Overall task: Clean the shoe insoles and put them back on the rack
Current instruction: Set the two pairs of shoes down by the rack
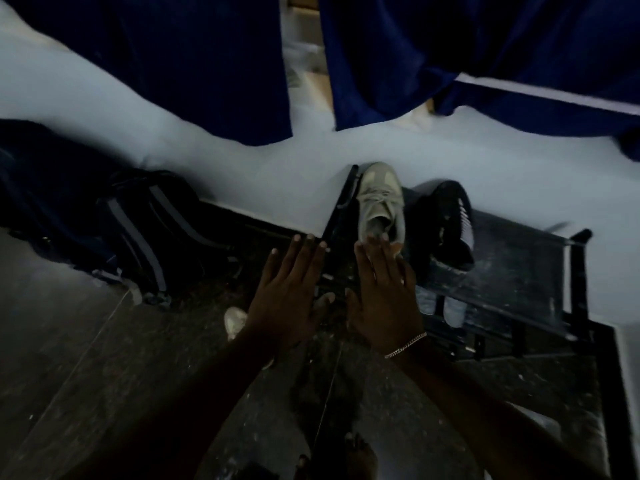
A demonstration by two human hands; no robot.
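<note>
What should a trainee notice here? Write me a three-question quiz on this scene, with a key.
1. True or false: the left hand is gripping an insole.
2. On the top shelf of the rack, what stands just left of the black shoe? A) a beige sneaker B) a rubber boot C) a bucket
3. Fill in: the bracelet is worn on the ___ wrist.
Key: 1 false, the left hand and the right hand are both open and empty; 2 A; 3 right.
</note>
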